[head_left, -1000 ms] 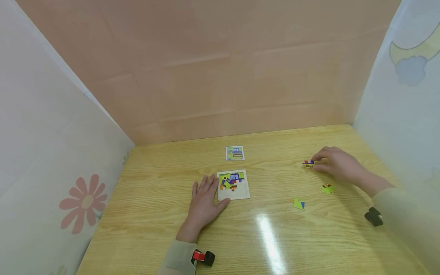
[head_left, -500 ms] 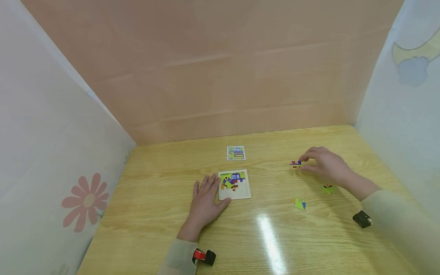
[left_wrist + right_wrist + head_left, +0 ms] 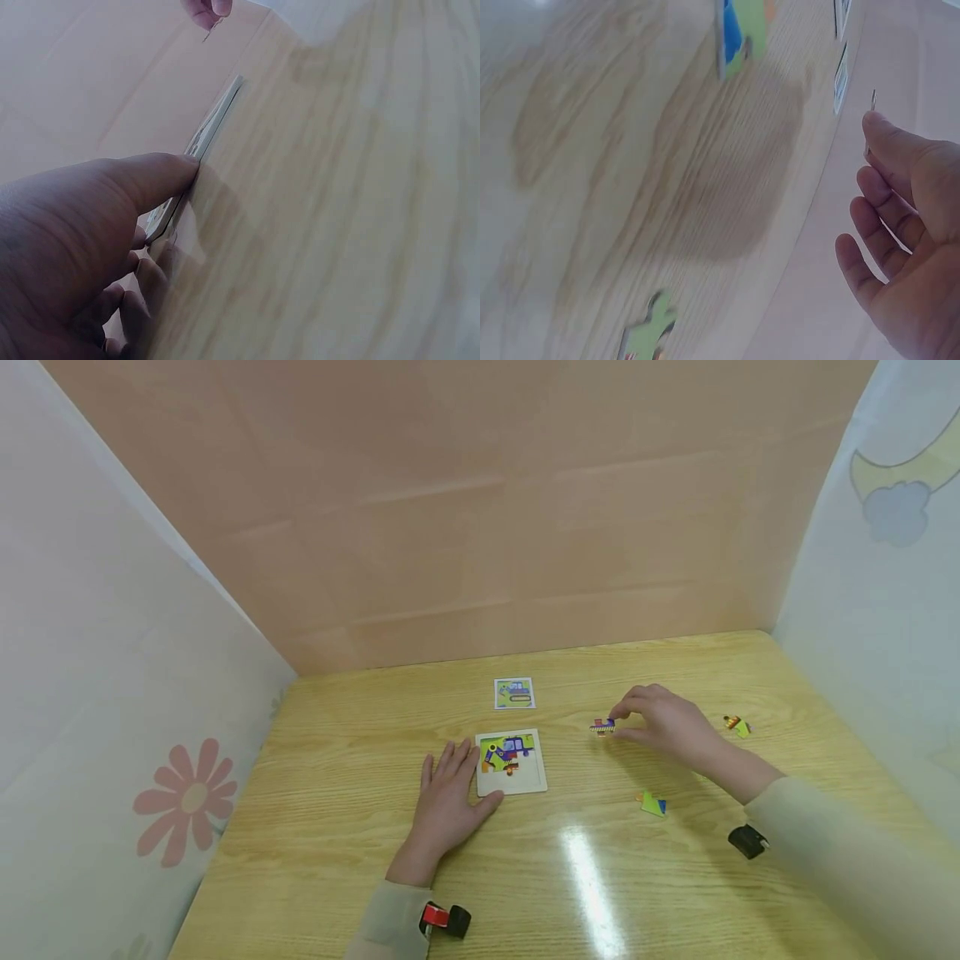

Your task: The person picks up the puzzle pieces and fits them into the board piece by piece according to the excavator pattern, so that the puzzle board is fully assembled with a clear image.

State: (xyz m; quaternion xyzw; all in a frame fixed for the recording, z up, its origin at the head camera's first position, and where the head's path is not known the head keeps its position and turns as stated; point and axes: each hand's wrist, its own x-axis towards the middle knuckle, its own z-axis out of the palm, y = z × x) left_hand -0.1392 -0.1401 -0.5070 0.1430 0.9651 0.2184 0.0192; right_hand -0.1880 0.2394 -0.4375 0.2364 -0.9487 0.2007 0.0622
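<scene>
My right hand [image 3: 663, 727] pinches a jigsaw puzzle piece [image 3: 602, 727] between thumb and fingertips, raised over the table. Purple, red and a yellow striped band show on it; the right wrist view gives only its thin edge [image 3: 874, 99]. Left of it lies a square puzzle board [image 3: 531, 787], its upper left part filled with joined pieces of a digger picture, the lower and right parts bare. My left hand [image 3: 446, 802] rests flat at the board's left side, fingers spread along it. In the left wrist view the thumb [image 3: 169, 178] touches the board's edge [image 3: 219, 120].
A small picture card [image 3: 514, 693] of a digger lies behind the board. Loose pieces lie to the right: a green and blue one [image 3: 652, 803], a green and striped one [image 3: 738, 726], and a green one [image 3: 649, 330] mostly hidden under the right forearm in the head view.
My right hand has carried the puzzle piece leftward, closer to the board. A loose piece at the far right has come into sight from behind that hand. The left hand stays put.
</scene>
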